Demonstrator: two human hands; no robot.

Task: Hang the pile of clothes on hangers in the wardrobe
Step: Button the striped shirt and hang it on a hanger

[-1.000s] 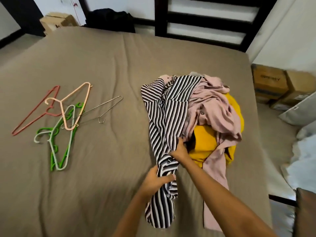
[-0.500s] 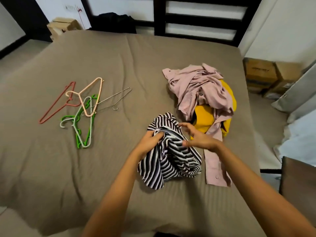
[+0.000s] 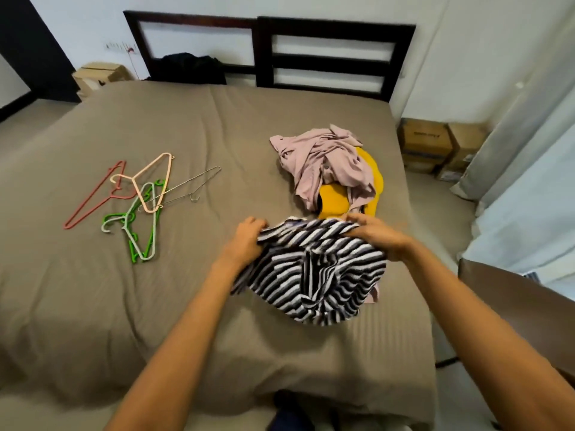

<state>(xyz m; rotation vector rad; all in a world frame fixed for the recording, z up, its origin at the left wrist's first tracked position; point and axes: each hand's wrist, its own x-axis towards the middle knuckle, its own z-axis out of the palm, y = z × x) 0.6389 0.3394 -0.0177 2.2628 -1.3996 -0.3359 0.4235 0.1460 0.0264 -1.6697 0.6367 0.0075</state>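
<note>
Gripping the striped top [image 3: 314, 269] above the bed [image 3: 93, 290], left hand [image 3: 245, 241] and right hand [image 3: 373, 234] should spread it by the shoulders before reaching for a hanger [image 3: 149, 188].

A wide bed [image 3: 140, 306] with a grey-brown sheet fills most of the view, and the sheet lies in soft folds. At 12 o'clock its dark wooden headboard [image 3: 336, 26], made of open frames and bars, stands against a white wall [image 3: 466, 42]. A black bundle [image 3: 189, 68] rests at the base of the headboard, toward 11 o'clock. At 10 o'clock a cardboard box [image 3: 99, 74] sits behind the bed's corner, near a tall dark panel [image 3: 28, 51]. At 2 o'clock more cardboard boxes [image 3: 426, 141] stand by the wall on the pale floor [image 3: 435, 194]. A light curtain [image 3: 513, 135] hangs at 3 o'clock, and the area under it is bright and bluish. At 4 o'clock shows the brown surface of some furniture [image 3: 513, 306].
</note>
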